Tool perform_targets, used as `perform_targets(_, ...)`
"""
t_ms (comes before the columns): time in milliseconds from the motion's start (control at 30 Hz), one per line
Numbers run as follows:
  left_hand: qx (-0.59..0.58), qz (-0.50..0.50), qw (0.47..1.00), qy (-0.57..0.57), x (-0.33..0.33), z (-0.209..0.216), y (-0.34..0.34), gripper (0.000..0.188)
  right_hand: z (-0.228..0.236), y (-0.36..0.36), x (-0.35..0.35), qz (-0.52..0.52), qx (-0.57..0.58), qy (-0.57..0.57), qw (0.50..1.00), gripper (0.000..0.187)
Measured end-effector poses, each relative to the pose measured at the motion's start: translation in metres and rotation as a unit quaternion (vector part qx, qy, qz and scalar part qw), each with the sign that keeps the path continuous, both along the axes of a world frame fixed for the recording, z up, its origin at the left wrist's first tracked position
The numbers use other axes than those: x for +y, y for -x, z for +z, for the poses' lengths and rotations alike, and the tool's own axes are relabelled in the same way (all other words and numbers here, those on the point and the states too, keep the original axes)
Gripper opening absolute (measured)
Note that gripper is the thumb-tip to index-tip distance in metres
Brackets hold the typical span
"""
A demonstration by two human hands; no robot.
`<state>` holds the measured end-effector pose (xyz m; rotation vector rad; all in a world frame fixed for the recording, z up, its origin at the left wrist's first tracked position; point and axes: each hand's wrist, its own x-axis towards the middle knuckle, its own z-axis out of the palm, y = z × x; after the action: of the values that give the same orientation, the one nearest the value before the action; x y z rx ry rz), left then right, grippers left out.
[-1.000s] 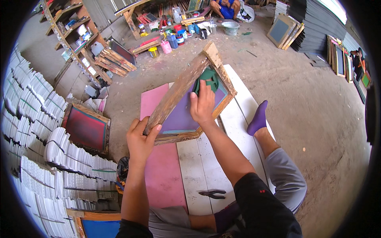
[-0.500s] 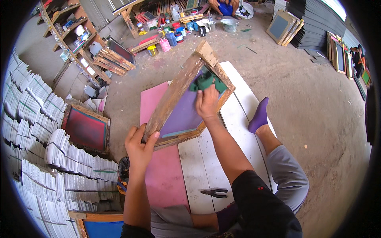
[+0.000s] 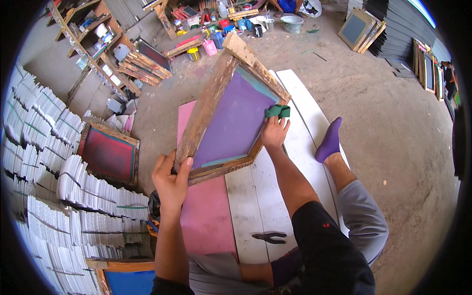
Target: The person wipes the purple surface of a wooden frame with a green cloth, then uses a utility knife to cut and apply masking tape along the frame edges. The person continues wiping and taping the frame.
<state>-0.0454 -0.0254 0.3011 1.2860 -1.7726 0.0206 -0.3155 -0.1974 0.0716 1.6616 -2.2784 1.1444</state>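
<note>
A wooden-framed printing screen (image 3: 233, 115) with purple mesh and a teal border is tilted up in front of me. My left hand (image 3: 171, 172) grips its near left corner, thumb on the inner side of the wood. My right hand (image 3: 275, 132) is closed on a crumpled green cloth (image 3: 278, 111), which lies at the right inner edge of the frame. Below the screen is a low platform of white boards (image 3: 246, 211) with a pink panel (image 3: 206, 216) at its left. Dark-handled pliers (image 3: 269, 238) lie on the white boards near me.
Bundled stacks of white sheets (image 3: 93, 187) fill the left side. A red screen (image 3: 109, 153) leans beside them, and a blue screen (image 3: 130, 282) sits at lower left. Paint pots, bottles and a metal basin (image 3: 292, 24) stand at the back, near another person. Framed screens (image 3: 361, 29) lean at far right.
My right hand has moved the green cloth from the far inner corner of the mesh toward the right edge of the frame. The left hand keeps its hold.
</note>
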Motion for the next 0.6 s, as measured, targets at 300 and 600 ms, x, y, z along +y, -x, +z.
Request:
perform_targets(300,0.015,-0.01,1.0,0.015,-0.007,0.001,0.003,0.035,-0.014,-0.05,0.08,0.361,-0.09,-0.075,0.925,0.021)
perform_targets(600,0.042,0.002,0.999,-0.007,-0.009,-0.006,-0.002,0.033,0.155,-0.135,0.129,0.413,-0.308,0.241,0.822,0.012)
